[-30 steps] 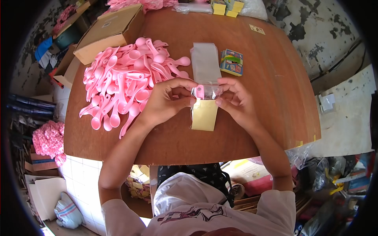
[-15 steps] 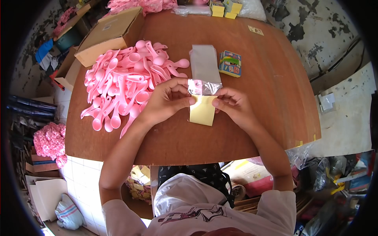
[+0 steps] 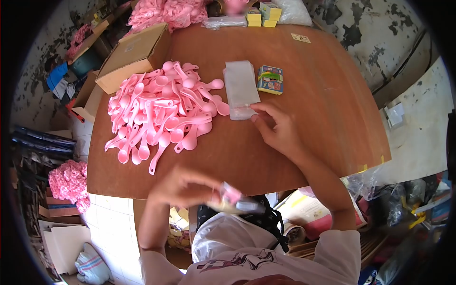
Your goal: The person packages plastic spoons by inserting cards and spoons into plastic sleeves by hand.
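My left hand (image 3: 183, 187), blurred by motion, is over the table's front edge. Its fingertips hold a clear plastic packet (image 3: 232, 194) with something pink and a pale yellow card in it. A stack of clear plastic bags (image 3: 241, 88) lies on the table, and my right hand (image 3: 278, 128) touches its near right corner. The thumb and forefinger there are apart. To the left is a heap of pink plastic scoop spoons (image 3: 152, 107). Just right of the bags stands a small stack of printed cards (image 3: 270, 80).
A cardboard box (image 3: 133, 54) sits at the table's back left. Stacks of yellow-edged cards (image 3: 261, 15) and pink bundles (image 3: 166, 14) line the far edge. Below the near edge, a container of packets (image 3: 179, 228) shows beside my lap.
My left hand has swung down toward my lap with the packet, away from the table's middle. My right hand has let go of the packet and reached the bag stack's corner.
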The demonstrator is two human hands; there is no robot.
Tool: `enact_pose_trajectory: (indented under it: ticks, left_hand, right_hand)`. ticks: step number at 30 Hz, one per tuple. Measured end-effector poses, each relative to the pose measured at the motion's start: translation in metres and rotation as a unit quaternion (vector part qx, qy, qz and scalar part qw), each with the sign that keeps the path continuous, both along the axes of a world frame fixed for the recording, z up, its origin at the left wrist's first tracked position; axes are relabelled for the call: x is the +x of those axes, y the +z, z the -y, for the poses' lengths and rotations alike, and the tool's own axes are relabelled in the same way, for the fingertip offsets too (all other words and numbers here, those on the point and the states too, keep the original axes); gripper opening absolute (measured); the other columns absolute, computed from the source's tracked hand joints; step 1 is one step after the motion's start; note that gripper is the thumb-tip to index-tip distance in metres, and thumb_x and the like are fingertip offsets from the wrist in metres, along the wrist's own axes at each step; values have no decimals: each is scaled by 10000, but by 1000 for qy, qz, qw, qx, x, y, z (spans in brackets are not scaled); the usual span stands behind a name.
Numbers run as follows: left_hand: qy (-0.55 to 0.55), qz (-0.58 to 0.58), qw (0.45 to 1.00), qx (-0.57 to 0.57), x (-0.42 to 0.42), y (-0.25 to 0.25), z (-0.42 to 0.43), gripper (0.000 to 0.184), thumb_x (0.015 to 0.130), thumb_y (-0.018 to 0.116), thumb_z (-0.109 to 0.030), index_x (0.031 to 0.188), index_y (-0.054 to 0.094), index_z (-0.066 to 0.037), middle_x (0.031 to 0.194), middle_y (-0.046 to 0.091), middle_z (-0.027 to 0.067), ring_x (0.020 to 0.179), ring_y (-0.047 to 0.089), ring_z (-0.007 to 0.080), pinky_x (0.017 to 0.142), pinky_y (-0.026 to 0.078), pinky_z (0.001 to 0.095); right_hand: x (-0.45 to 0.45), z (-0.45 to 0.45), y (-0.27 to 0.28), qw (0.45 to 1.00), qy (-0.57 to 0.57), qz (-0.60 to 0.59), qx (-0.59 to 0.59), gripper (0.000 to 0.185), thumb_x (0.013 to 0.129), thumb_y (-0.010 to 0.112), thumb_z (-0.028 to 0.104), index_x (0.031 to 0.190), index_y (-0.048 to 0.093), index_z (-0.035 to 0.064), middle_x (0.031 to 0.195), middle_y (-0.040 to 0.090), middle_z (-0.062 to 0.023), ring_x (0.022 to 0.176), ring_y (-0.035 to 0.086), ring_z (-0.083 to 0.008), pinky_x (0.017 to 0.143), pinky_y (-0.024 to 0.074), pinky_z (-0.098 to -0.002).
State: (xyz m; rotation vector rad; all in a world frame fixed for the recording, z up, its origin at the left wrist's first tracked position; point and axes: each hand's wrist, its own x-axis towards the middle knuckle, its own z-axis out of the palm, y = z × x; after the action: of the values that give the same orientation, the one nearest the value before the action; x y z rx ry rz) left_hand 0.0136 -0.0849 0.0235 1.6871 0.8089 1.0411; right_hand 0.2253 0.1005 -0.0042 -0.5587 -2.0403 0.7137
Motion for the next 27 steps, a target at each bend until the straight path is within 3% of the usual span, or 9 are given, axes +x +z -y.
enact_pose_trajectory:
  ticks: [2, 6, 8, 12, 18, 20, 22, 24, 27]
  left_hand:
    - [-72, 29, 997, 2, 7, -17, 25, 213, 787, 752, -6, 997, 713, 2, 866, 713, 98, 775, 685, 177, 637, 524, 303]
    - [-4, -16, 997, -77, -14, -84, 99, 176, 784, 760, -16, 945, 704, 27, 819, 704, 113, 708, 658, 160, 594, 484, 289]
    - [182, -14, 959, -218, -30, -113, 140, 215, 785, 744, 3, 998, 713, -8, 814, 700, 67, 705, 639, 115, 595, 487, 263]
    - [376, -118, 877, -276, -52, -163, 198, 210, 789, 735, -10, 998, 707, -6, 785, 690, 69, 734, 627, 88, 615, 489, 259]
    - [549, -459, 676, -178, -66, -198, 212, 532, 783, 730, -127, 1276, 544, -50, 1077, 635, 170, 983, 626, 345, 825, 510, 439]
    - [505, -458, 712, -169, -67, -195, 207, 542, 813, 725, -166, 1305, 522, -63, 1096, 639, 164, 1069, 603, 335, 926, 470, 439]
    - [325, -316, 830, -324, -43, -140, 174, 486, 856, 693, -152, 1303, 527, -54, 1127, 638, 146, 1073, 610, 308, 939, 469, 389]
    - [162, -138, 947, -243, -20, -103, 146, 433, 889, 665, -128, 1293, 535, -43, 1115, 648, 131, 1053, 619, 279, 906, 476, 363]
    - [20, -112, 979, -168, 9, -37, 107, 397, 896, 656, -115, 1270, 552, -33, 1093, 655, 122, 963, 644, 268, 824, 507, 351]
  right_hand:
    - [1, 1, 0, 1000, 2, -3, 12, 215, 839, 665, 6, 1054, 659, 6, 920, 671, -100, 814, 654, -150, 715, 516, -263]
    - [1, 4, 10, 999, -20, 4, 38, 202, 843, 667, 25, 1044, 661, 8, 917, 677, -94, 771, 650, -147, 671, 505, -259]
    - [2, 9, 22, 997, -23, 77, -16, 197, 848, 665, 46, 1041, 661, 9, 937, 676, -95, 751, 651, -174, 642, 495, -264]
    - [-5, -3, 20, 996, 25, 58, 63, 202, 850, 660, 57, 1045, 656, 4, 950, 672, -95, 750, 644, -195, 627, 490, -274]
    - [-19, -27, -3, 970, -8, 132, 206, 315, 870, 651, 200, 1099, 644, -18, 1099, 637, -217, 1073, 592, -353, 949, 433, -451]
    - [-18, -28, -13, 947, -16, 207, 246, 390, 914, 590, 294, 1157, 626, -8, 1184, 602, -248, 1202, 511, -381, 1061, 320, -499]
    - [-18, -24, -16, 939, -21, 225, 258, 399, 922, 573, 308, 1167, 623, -2, 1204, 598, -239, 1216, 501, -379, 1072, 298, -516]
    - [-18, -24, -18, 931, -26, 244, 269, 408, 930, 557, 322, 1177, 620, 3, 1224, 593, -230, 1230, 491, -378, 1083, 277, -532]
    - [-16, -26, -20, 932, -33, 253, 258, 432, 935, 545, 325, 1194, 604, -16, 1249, 586, -219, 1245, 486, -368, 1096, 261, -532]
